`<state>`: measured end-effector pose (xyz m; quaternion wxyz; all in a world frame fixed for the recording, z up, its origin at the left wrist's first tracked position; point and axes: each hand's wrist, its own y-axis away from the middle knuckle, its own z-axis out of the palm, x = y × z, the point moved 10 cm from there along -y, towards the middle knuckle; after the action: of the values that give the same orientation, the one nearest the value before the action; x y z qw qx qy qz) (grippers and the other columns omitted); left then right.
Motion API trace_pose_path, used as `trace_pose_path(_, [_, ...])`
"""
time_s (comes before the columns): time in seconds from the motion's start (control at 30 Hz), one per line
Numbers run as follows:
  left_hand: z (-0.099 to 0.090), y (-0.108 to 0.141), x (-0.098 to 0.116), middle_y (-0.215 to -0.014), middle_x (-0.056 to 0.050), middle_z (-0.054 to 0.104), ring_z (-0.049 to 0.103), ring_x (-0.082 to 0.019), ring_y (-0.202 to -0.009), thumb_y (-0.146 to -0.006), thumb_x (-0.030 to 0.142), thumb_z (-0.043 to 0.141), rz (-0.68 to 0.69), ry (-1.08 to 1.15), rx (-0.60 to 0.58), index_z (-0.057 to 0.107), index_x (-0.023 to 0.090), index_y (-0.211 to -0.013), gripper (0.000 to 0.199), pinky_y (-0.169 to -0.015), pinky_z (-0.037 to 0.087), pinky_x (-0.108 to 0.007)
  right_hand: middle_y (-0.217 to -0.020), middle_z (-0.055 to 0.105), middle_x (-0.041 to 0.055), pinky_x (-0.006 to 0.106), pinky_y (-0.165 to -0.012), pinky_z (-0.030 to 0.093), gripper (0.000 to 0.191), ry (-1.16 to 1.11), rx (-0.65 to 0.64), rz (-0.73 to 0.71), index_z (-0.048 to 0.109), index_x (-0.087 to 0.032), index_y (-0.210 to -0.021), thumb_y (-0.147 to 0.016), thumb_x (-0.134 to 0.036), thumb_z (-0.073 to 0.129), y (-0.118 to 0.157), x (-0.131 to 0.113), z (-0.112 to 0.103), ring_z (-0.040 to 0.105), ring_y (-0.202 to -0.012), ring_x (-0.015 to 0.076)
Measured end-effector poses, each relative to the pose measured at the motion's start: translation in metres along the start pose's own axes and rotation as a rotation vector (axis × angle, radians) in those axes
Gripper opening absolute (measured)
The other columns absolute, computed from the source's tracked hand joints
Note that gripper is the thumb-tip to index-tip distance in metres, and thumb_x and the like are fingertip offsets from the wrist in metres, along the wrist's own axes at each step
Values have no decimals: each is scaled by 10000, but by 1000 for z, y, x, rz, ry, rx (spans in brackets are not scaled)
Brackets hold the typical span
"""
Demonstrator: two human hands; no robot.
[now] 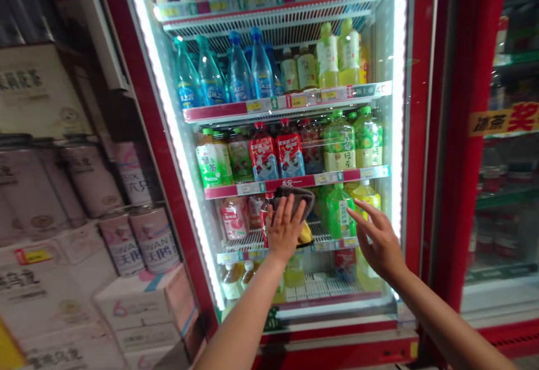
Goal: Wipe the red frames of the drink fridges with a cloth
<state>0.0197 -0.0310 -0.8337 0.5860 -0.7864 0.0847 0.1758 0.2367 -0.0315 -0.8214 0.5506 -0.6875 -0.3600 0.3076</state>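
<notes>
My left hand (287, 227) lies over a grey cloth (300, 195) with a yellow side, its fingers spread on it. Both are in front of the lower middle shelves of a lit drinks fridge (196, 343), seemingly against its glass door. My right hand (379, 241) is raised to the right with its fingers stretched out and nothing in them. Behind that hand stand a green bottle (338, 213) and a yellow-green one. Red bottles (290, 148) are on the shelf just above the cloth. Whether the right fingertips touch the glass, I cannot tell.
Stacked cartons (138, 314) and pinkish cans (155, 238) stand close on the left, beside the fridge's red frame. A second red-framed fridge (475, 190) is at the right. Blue bottles (238, 72) line an upper shelf.
</notes>
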Motion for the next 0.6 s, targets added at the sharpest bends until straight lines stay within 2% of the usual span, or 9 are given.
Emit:
trace_pose_path(0.07, [-10, 10, -37, -1687, -90, 190, 99, -274, -1572, -950, 354, 628, -183, -8, 45, 265, 274, -1599, 748, -1277, 191, -555, -1456, 552, 85, 596, -1087, 460, 605, -2, -5, -6, 459, -387, -1491, -952, -116, 505, 0, -4, 6, 530, -1346, 291])
trace_pose_path(0.13, [-16, 35, -49, -1694, -101, 144, 112, -289, -1570, -937, 317, 649, -227, -20, 83, 256, 261, -1602, 774, -1257, 277, -523, -1466, 548, 82, 605, -1106, 439, 593, -5, -10, -7, 466, -385, -1488, -956, -124, 502, -3, -9, 13, 524, -1356, 290])
trace_pose_path(0.27, [-7, 64, -19, -1681, -47, 220, 107, -246, -1572, -936, 291, 645, 52, -35, 30, 344, 317, -1568, 700, -1280, 228, -489, -1513, 515, 86, 566, -1099, 468, 596, -56, -57, -21, 446, -360, -1507, -967, -108, 454, -24, -31, 33, 466, -1420, 278])
trace_pose_path(0.33, [-4, 56, -17, -1673, -10, 252, 112, -209, -1571, -958, 274, 608, 158, -21, -12, 363, 346, -1554, 648, -1292, 186, -474, -1550, 481, 81, 552, -1128, 452, 629, -96, -83, -49, 401, -339, -1538, -966, -79, 408, -40, -43, 45, 411, -1464, 258])
trace_pose_path(0.37, [-5, 48, -25, -1675, -7, 248, 114, -203, -1571, -965, 270, 596, 159, -12, -25, 351, 344, -1559, 646, -1294, 182, -468, -1571, 458, 76, 549, -1151, 432, 647, -115, -98, -69, 375, -328, -1553, -962, -63, 388, -47, -50, 52, 381, -1483, 248])
trace_pose_path(0.4, [-9, 39, -39, -1680, -13, 235, 114, -208, -1571, -968, 271, 590, 120, -3, -29, 328, 334, -1570, 659, -1292, 192, -468, -1590, 431, 73, 547, -1171, 412, 664, -128, -115, -94, 351, -316, -1566, -958, -51, 374, -54, -56, 59, 350, -1499, 240])
trace_pose_path(0.47, [-19, 28, -79, -1692, -46, 188, 111, -247, -1572, -970, 285, 587, -78, 14, -3, 271, 300, -1594, 701, -1277, 237, -493, -1625, 375, 66, 542, -1193, 386, 685, -136, -154, -152, 313, -302, -1583, -953, -37, 363, -63, -66, 75, 294, -1523, 229])
trace_pose_path(0.53, [-32, 40, -115, -1703, -80, 132, 106, -292, -1570, -973, 291, 578, -319, 25, 59, 218, 272, -1610, 732, -1250, 286, -540, -1642, 334, 62, 539, -1205, 370, 699, -112, -210, -220, 270, -291, -1598, -953, -40, 367, -65, -76, 94, 258, -1534, 225])
trace_pose_path(0.6, [-39, 67, -124, -1708, -92, 106, 105, -313, -1569, -969, 270, 581, -430, 16, 102, 193, 276, -1614, 753, -1222, 329, -561, -1642, 324, 68, 544, -1224, 335, 723, -57, -270, -291, 195, -268, -1618, -954, -49, 375, -61, -83, 114, 246, -1536, 225])
